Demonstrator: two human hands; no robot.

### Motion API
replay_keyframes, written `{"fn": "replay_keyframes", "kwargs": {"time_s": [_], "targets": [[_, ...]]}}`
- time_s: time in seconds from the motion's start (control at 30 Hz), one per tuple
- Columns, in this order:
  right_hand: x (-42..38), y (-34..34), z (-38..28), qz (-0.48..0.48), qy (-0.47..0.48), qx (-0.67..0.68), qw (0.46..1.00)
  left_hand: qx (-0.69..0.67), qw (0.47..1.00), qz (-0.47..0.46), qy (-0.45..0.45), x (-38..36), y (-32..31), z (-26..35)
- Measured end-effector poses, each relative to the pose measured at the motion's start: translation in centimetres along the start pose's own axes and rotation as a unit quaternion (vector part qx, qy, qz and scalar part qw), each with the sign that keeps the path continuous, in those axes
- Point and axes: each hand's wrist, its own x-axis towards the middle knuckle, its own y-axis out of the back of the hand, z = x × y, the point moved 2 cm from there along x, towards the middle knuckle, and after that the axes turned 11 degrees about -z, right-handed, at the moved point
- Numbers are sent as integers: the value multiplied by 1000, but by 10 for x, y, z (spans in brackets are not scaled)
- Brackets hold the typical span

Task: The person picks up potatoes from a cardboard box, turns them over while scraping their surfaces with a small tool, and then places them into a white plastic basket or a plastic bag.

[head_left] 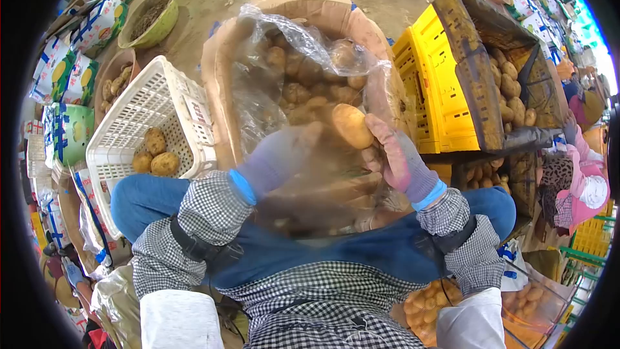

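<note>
My right hand [402, 160], in a grey and pink work glove, grips a smooth pale-yellow potato [352, 126] between thumb and fingers. The potato is above the near part of a cardboard box [216, 74] lined with clear plastic film [303, 35]. Many browner potatoes [297, 92] lie inside that box. My left hand [274, 160], in a greyish glove, is left of the held potato with its fingers stretched out and nothing visible in it. A blurry patch over the picture's middle softens its fingertips and the box's near side.
A white plastic crate [194, 106] with several potatoes [155, 153] stands left. Yellow crates [445, 84] and a dark-lined bin of potatoes [510, 94] stand right. A green tub [158, 29] is farther back left. Another person [581, 187] is at the far right.
</note>
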Motion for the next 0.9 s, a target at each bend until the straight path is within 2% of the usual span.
{"fn": "replay_keyframes", "kwargs": {"time_s": [0.1, 0.13, 0.2, 0.27, 0.33, 0.4, 0.47, 0.5, 0.53, 0.57, 0.6, 0.63, 0.7, 0.77, 0.83, 0.9], "targets": [[6, 4, 6, 5, -21, -11, 1000, 165, 985, 2, -51, -1, -6, 9], [8, 7, 11, 11, -28, -16, 999, 181, 983, 17, -22, -2, -6, 7], [19, 27, 44, 26, 58, -193, 979, 214, 975, 44, 34, -1, -10, -1], [14, 18, 28, 51, 107, -245, 962, 221, 973, 11, 59, 7, -12, -25], [-9, 10, -21, 84, 120, -181, 973, 199, 977, -26, 69, 21, -15, -42], [-27, 22, -50, 105, 174, -244, 948, 150, 985, -63, 63, 44, -14, -50], [-34, 28, -58, 154, 201, -196, 947, 97, 989, -108, 37, 90, -28, -81], [-34, 30, -61, 171, 221, -170, 945, 137, 981, -128, 42, 113, -33, -77], [-35, 47, -55, 167, 240, -289, 912, 177, 972, -148, 46, 136, -37, -72], [-34, 51, -51, 167, 239, -294, 910, 210, 963, -159, 51, 156, -43, -71], [-33, 55, -47, 167, 238, -299, 909, 236, 956, -166, 53, 171, -56, -67], [-35, 45, -50, 155, 205, -192, 947, 248, 953, -164, 60, 185, -69, -64], [-45, 30, -63, 157, 170, -124, 965, 248, 952, -159, 81, 205, -88, -62], [-51, 20, -69, 174, 210, -107, 956, 228, 958, -148, 93, 215, -93, -62], [-55, 14, -70, 192, 201, -124, 953, 194, 967, -139, 93, 208, -94, -56], [-56, 14, -71, 155, 211, -161, 952, 141, 979, -123, 80, 200, -92, -52]]}}
